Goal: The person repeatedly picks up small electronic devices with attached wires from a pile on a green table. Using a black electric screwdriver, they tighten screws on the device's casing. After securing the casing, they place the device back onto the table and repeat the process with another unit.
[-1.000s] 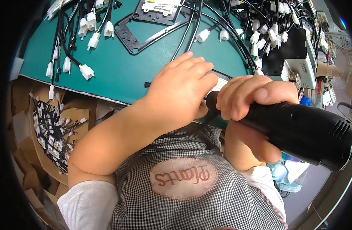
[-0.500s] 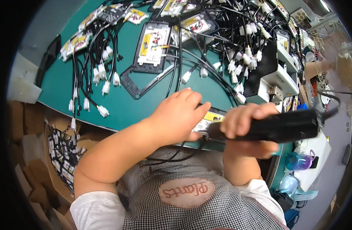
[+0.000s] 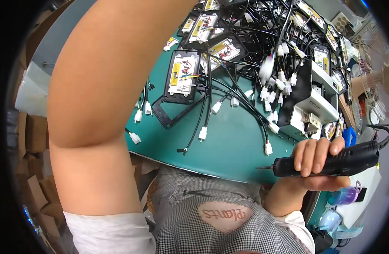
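Screwdriver (image 3: 330,161) at 4 o'clock, off the counter (image 3: 228,148) edge | right hand (image 3: 317,163) grip wrapped tight around it, bit toward 9 | left hand lifted away since a second ago, out of frame, grip can't tell | left forearm (image 3: 101,84) now blocks 10 o'clock | driving paused, I'd say.

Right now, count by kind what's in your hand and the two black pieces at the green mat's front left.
electric screwdriver, in the right hand: 1
empty black frame: 1
open black housing with circuit board: 1
Total: 3
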Demonstrator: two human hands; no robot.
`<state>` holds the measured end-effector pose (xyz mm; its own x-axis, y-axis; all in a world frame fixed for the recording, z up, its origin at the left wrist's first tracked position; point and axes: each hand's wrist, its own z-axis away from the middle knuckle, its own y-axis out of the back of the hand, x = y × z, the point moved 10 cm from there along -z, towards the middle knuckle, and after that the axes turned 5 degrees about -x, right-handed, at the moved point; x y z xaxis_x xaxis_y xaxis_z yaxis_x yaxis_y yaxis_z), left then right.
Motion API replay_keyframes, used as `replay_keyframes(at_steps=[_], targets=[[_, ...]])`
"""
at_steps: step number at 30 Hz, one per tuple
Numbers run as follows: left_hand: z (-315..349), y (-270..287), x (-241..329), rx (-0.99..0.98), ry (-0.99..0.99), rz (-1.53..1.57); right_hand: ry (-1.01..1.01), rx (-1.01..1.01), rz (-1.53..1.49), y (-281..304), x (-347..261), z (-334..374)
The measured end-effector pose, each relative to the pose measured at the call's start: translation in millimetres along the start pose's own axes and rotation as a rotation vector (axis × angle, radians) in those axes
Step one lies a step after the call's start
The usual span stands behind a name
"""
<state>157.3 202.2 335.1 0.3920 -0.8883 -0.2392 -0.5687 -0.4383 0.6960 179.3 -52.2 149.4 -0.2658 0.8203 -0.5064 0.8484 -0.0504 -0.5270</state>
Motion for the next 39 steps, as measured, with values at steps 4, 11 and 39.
replay_keyframes(at_steps=[4, 11, 39], targets=[[35.9, -39.0, -75.8, -0.106, 0.094, 0.003, -0.079, 0.061, 0.022, 20.9, 23.3, 10.8], [163.1, -179.8, -217.7, -0.568, 0.487, 0.032, -0.166, 0.222, 0.02, 33.8, 40.2, 17.6], [258.5, -4.9, 137.5, -0.138, -0.437, 0.394, -0.095, 0.154, -0.111, 51.5, 22.9, 11.4]])
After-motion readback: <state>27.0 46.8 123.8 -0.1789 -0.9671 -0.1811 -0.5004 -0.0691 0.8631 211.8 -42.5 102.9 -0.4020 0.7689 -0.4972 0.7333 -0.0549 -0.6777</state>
